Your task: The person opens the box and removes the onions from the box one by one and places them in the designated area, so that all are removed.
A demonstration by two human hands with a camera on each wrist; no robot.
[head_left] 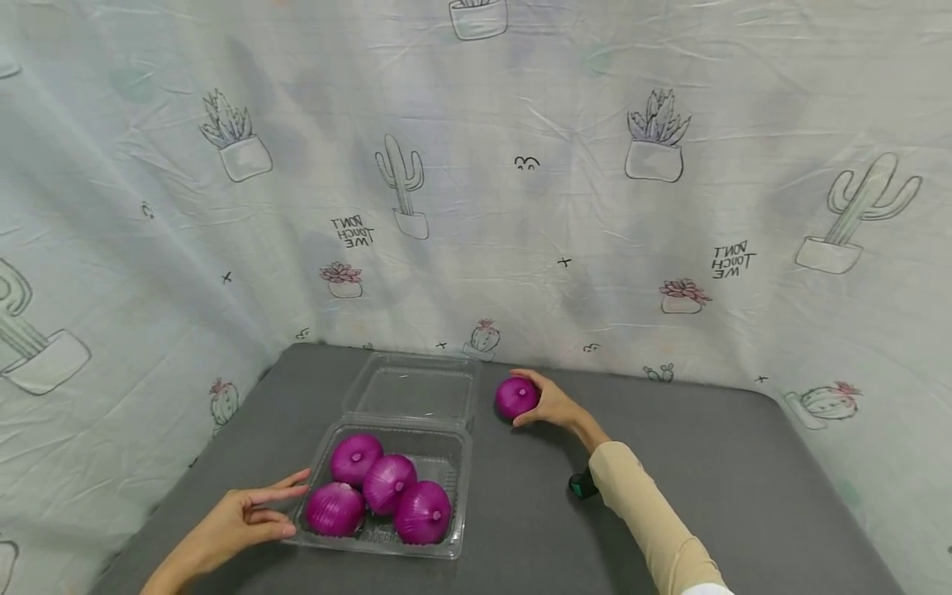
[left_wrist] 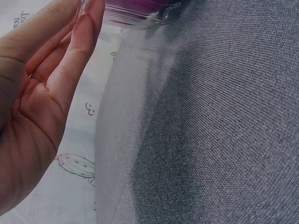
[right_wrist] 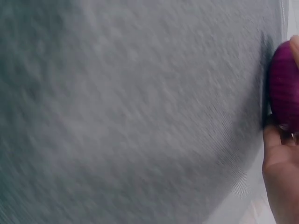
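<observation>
A clear plastic clamshell box [head_left: 460, 535] stands on the grey table, its lid [head_left: 416, 392] folded back flat. Several purple onions [head_left: 390, 485] are inside it. At the box's left front corner, my left hand [head_left: 241, 522] pinches the rim between thumb and fingers; the left wrist view shows the clear plastic at the fingertips [left_wrist: 83, 30]. Farther back, to the right of the lid, my right hand [head_left: 549, 403] grips another purple onion [head_left: 513, 398] from its right side. That onion [right_wrist: 283, 86] is partly cut off in the right wrist view.
The grey table [head_left: 714, 471] meets a white curtain [head_left: 476, 207] printed with potted plants along its back and sides. A small black and green object [head_left: 583, 485] sits at the right wrist, beside the beige sleeve [head_left: 643, 504].
</observation>
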